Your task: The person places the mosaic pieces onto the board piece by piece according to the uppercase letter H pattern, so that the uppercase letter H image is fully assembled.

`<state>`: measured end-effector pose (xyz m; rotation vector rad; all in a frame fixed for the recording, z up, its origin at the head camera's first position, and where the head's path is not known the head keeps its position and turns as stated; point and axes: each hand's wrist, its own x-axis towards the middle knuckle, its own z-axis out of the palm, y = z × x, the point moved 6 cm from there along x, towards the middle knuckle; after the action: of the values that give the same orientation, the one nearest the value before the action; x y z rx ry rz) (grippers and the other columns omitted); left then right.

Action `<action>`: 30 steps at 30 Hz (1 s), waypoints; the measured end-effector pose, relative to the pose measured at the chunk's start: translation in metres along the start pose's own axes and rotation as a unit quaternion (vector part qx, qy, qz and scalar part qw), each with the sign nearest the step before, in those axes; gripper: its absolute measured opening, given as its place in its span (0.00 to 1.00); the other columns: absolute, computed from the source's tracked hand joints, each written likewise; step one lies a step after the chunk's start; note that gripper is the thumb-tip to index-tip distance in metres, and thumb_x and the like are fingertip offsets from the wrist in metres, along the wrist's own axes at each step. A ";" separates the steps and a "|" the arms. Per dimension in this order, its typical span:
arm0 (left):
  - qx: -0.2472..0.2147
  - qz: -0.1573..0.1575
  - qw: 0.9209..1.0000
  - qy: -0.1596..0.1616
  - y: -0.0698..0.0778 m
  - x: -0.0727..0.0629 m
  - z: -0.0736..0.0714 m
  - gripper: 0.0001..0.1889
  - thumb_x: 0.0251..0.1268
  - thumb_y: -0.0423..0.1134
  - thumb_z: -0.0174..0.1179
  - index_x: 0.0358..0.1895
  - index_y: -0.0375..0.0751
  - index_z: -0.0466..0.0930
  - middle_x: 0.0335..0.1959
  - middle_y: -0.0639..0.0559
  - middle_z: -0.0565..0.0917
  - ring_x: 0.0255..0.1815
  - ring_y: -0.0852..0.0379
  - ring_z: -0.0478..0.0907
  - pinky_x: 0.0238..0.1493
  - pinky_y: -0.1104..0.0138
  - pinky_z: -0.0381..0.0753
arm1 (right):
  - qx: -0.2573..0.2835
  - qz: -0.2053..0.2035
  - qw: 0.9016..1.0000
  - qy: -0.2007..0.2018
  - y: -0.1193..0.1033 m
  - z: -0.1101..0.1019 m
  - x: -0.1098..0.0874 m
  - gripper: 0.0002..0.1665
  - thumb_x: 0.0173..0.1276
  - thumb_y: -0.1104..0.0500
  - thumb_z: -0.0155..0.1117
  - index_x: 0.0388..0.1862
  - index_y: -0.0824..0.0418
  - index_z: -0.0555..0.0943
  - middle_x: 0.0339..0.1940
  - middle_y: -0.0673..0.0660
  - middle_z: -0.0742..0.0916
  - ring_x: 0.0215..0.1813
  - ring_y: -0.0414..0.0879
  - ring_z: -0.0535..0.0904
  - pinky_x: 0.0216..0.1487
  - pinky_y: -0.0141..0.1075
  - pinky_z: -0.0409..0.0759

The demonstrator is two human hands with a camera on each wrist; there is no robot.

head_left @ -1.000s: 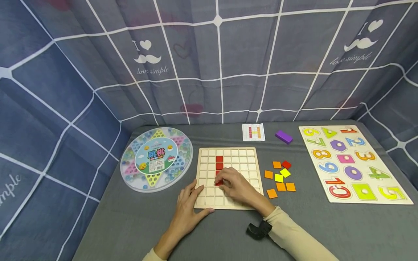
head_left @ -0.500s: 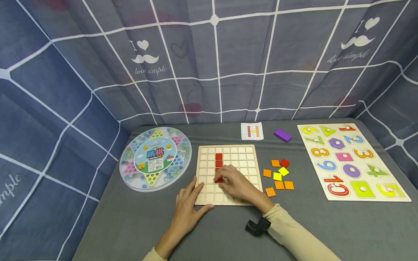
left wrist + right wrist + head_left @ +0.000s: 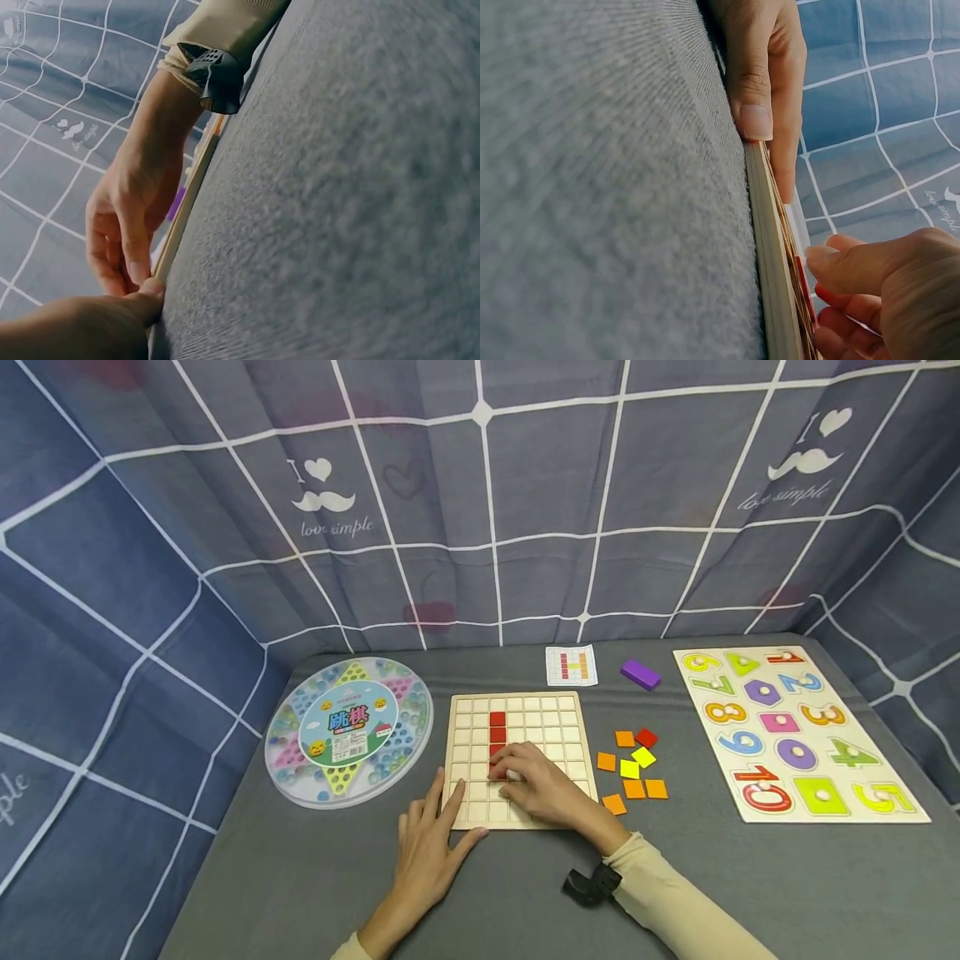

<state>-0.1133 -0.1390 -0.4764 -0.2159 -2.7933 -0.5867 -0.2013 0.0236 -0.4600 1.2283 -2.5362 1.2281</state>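
A wooden grid board (image 3: 551,735) lies on the grey cloth, with several red square tiles (image 3: 498,734) in a column of its cells. My right hand (image 3: 547,785) is over the board, thumb and fingertips pinching around the lowest red tile (image 3: 502,775), which they partly hide. In the right wrist view that tile's red edge shows by the thumb. My left hand (image 3: 429,853) lies spread at the board's near left corner, fingers along the left side. Its thumb touches the near edge, as the left wrist view also shows.
Loose orange tiles (image 3: 634,789), yellow tiles (image 3: 630,769) and a red tile (image 3: 647,738) lie right of the board. Behind are a pattern card (image 3: 572,666) and a purple block (image 3: 641,674). A round marble game (image 3: 348,731) lies left, a number puzzle (image 3: 795,735) right.
The board has slid slightly away from me, with my left hand following. My right thumb and fingertips stay at the lowest red tile, and a slightly wider gap shows between them.
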 end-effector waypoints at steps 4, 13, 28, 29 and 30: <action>0.006 0.003 1.000 0.003 0.003 -0.002 0.004 0.40 0.57 0.63 0.64 0.71 0.49 0.70 0.75 0.41 0.63 0.43 0.52 0.67 0.39 0.63 0.55 | 0.008 -0.004 1.000 0.014 0.002 -0.007 -0.010 0.11 0.61 0.66 0.70 0.41 0.54 0.84 0.53 0.51 0.83 0.58 0.46 0.74 0.59 0.44 0.72; 0.006 0.016 1.000 0.007 0.004 -0.001 0.004 0.40 0.58 0.61 0.64 0.72 0.47 0.68 0.75 0.39 0.62 0.44 0.51 0.67 0.40 0.61 0.57 | -0.008 0.041 0.997 0.062 0.027 -0.048 -0.035 0.12 0.60 0.67 0.71 0.42 0.56 0.84 0.53 0.55 0.84 0.59 0.50 0.73 0.59 0.47 0.71; -0.005 0.017 1.000 0.004 -0.005 0.001 0.001 0.40 0.56 0.60 0.67 0.72 0.47 0.68 0.76 0.39 0.62 0.44 0.49 0.68 0.39 0.61 0.56 | -0.122 0.158 0.962 0.184 0.090 -0.133 -0.083 0.13 0.57 0.71 0.73 0.41 0.61 0.85 0.46 0.58 0.85 0.44 0.50 0.72 0.45 0.39 0.64; -0.005 0.018 1.000 0.005 -0.004 0.001 0.001 0.41 0.56 0.60 0.67 0.71 0.47 0.68 0.76 0.39 0.62 0.44 0.49 0.68 0.39 0.61 0.56 | -0.127 0.164 0.959 0.192 0.092 -0.136 -0.085 0.13 0.56 0.71 0.72 0.40 0.61 0.85 0.45 0.58 0.85 0.44 0.51 0.71 0.45 0.38 0.63; -0.006 0.019 1.000 0.005 -0.004 0.001 0.001 0.41 0.56 0.60 0.67 0.71 0.47 0.69 0.76 0.39 0.62 0.44 0.49 0.68 0.39 0.61 0.56 | -0.128 0.168 0.957 0.196 0.094 -0.139 -0.087 0.13 0.56 0.72 0.72 0.40 0.62 0.85 0.44 0.59 0.84 0.43 0.52 0.71 0.44 0.38 0.63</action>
<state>-0.1153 -0.1425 -0.4782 -0.2670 -2.7698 -0.5943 -0.2432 0.2074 -0.4578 0.4550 -2.5490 1.0209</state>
